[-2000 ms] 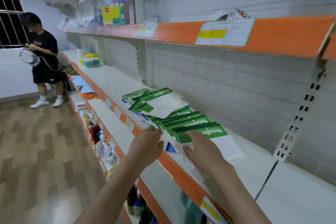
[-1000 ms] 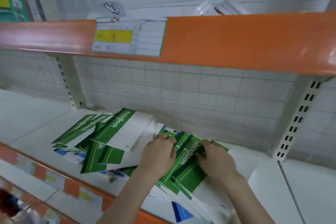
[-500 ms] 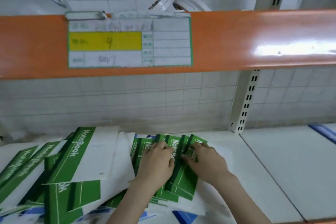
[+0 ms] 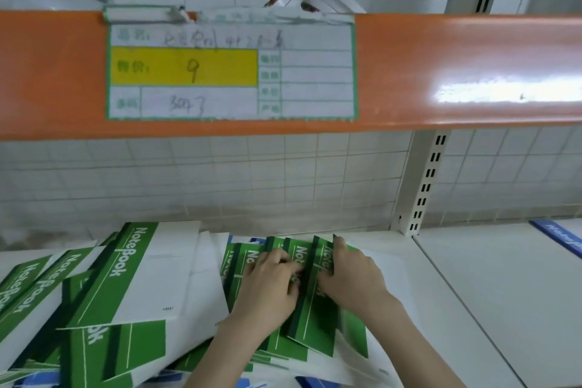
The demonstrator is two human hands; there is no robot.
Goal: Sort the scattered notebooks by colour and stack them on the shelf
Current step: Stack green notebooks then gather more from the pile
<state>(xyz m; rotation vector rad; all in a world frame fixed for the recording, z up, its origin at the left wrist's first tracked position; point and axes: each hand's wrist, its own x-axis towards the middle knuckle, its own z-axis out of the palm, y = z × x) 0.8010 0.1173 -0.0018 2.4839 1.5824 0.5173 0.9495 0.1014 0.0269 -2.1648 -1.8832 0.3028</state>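
Observation:
A fan of several green notebooks [image 4: 315, 324] lies on the white shelf [image 4: 504, 293], low in the middle of the view. My left hand [image 4: 271, 287] sits on the fan's left part with its fingers curled onto the covers. My right hand [image 4: 352, 277] grips the rightmost covers, with its index finger along their top edge and its thumb tucked against a spine. More green-and-white notebooks [image 4: 135, 277] lie scattered to the left. Blue notebooks [image 4: 242, 383] peek out from under the pile at the bottom.
Overhead runs the orange edge of the upper shelf [image 4: 472, 57], bearing a price label [image 4: 233, 72]. A slotted upright post [image 4: 425, 183] divides the shelf. One blue notebook [image 4: 563, 239] lies in the right bay. Tape rolls [image 4: 327, 1] sit on the upper shelf.
The view swung from along the aisle to face the shelf and moved closer. Both hands went from the pile's front edge onto the fanned green notebooks and drew them closer together.

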